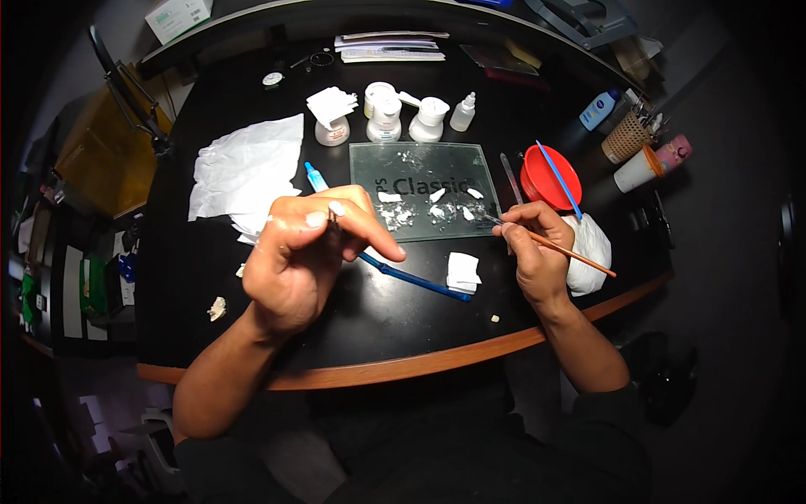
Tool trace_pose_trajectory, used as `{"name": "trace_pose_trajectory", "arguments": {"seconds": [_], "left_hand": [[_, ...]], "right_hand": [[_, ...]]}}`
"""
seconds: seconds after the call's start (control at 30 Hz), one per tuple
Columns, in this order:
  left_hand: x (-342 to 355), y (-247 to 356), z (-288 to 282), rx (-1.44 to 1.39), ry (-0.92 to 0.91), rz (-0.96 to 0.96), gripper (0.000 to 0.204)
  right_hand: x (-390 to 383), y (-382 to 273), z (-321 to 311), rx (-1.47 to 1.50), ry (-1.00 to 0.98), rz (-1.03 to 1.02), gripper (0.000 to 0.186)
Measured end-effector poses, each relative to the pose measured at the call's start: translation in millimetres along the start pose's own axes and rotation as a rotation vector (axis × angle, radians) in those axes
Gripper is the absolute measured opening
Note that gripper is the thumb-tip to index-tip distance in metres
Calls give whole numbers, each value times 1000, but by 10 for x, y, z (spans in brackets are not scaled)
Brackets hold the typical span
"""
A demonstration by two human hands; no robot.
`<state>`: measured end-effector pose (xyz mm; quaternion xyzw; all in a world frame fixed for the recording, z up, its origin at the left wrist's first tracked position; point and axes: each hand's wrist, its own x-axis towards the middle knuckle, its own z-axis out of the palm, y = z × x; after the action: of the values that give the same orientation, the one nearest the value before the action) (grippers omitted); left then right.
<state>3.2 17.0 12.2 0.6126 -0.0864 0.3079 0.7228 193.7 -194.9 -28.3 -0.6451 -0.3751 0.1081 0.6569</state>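
Observation:
Raised over the left of the desk, my left hand [294, 252] pinches a small white tooth-shaped piece [337, 208] between thumb and fingers. White smears mark its skin. My right hand [537, 248] is closed round a fine brush [571, 254] with an orange-brown handle. Its tip reaches the right edge of a glass slab [424, 158], where several white lumps of paste and powder [437, 195] lie. Behind my left hand runs a blue pen-like tool [411, 279], partly hidden. Folded white paper [463, 272] sits just below the slab.
White jars [384, 122] and a dropper bottle [463, 112] line the slab's far side. At right, a red bowl [550, 172] carries a blue stick [558, 178], beside a white cloth bundle [590, 256]. Crumpled white paper [243, 168] covers the left; a beige cast [217, 308] lies nearer.

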Motion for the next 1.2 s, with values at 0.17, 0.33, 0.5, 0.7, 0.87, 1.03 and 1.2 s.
{"name": "trace_pose_trajectory", "arguments": {"seconds": [0.17,0.33,0.5,0.7,0.87,1.03,1.2], "left_hand": [[-19,-15,-98,47,-70,2,62],[-32,28,-38,84,-58,-19,62],[-30,22,-49,61,-45,-23,61],[-47,45,-2,112,-38,-33,62],[-49,34,-36,113,-51,-47,62],[-11,6,-65,102,-84,-44,61],[5,1,-71,33,-83,-18,61]], "right_hand": [[-38,155,-17,-117,64,57,2],[-13,197,-14,-149,75,41,2],[-7,186,-29,-171,62,57,2],[-22,164,-10,-168,67,54,2],[-24,207,-7,-150,53,62,3],[7,205,-26,-150,51,53,3],[30,84,-9,-109,40,80,4]]}}
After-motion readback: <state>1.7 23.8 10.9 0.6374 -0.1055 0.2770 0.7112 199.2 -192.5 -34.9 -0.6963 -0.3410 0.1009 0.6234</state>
